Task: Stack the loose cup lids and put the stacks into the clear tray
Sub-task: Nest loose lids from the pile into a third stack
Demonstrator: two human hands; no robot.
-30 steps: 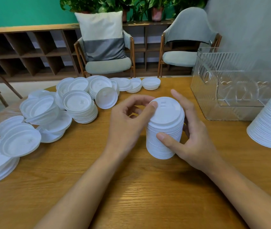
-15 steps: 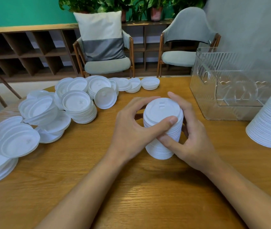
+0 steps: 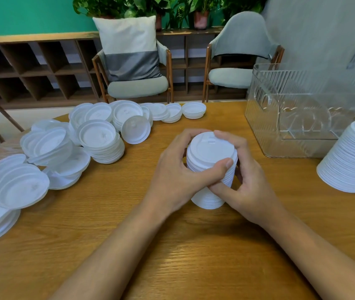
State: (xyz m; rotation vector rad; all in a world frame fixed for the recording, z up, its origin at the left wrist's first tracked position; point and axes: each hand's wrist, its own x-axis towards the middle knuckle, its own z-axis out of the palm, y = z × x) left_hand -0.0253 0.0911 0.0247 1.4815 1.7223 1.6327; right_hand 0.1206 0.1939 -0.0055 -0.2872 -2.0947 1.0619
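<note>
A tall stack of white cup lids [image 3: 212, 151] stands upright on the wooden table [image 3: 172, 245] in the middle. My left hand [image 3: 176, 176] grips it from the left, fingers over the far top edge and thumb across its near side. My right hand [image 3: 245, 182] wraps it from the right, fingers on the top rim and thumb low on the front. Many loose white lids [image 3: 96, 135] and short piles lie spread over the left of the table. The clear tray [image 3: 265, 126] stands at the far right with no lids visible in it.
A second tall lid stack [image 3: 354, 156] leans on the table at the right edge, in front of the tray. Two chairs [image 3: 137, 87] and a low wooden shelf stand beyond the table's far edge.
Both hands have closed in around the middle stack. My left thumb moved from the top rim down across the near side, and my right fingers came up onto the top.
</note>
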